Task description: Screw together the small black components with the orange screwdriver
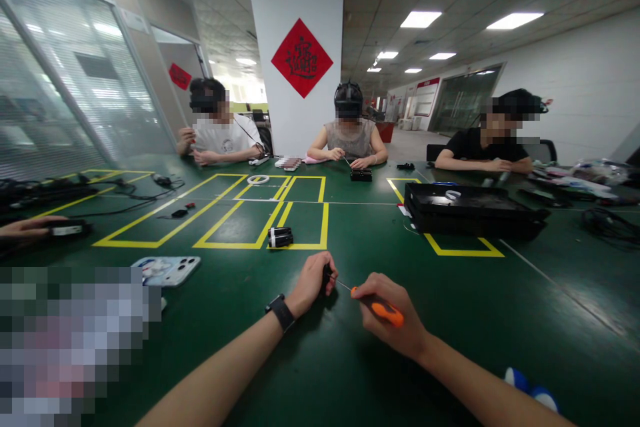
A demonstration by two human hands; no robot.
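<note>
My right hand (393, 313) is wrapped round the orange and dark handle of a screwdriver (389, 313). Its thin metal shaft points left and reaches the small black part (327, 274) that my left hand (316, 283) grips. Fingers cover most of that part, so its kind does not show, and the screwdriver's tip is hidden at it. A dark watch (281, 312) sits on my left wrist. Just beyond my left hand, a bundle of black cylinders (280, 237) with pale bands lies on the green table (240, 340).
A black tray-like case (475, 210) stands at the right. A phone (170, 270) lies at the left, near another person's hand (33, 230) with a black device. Yellow tape (295, 247) marks rectangles. Black cables (45, 190) lie far left. Three people sit across the table.
</note>
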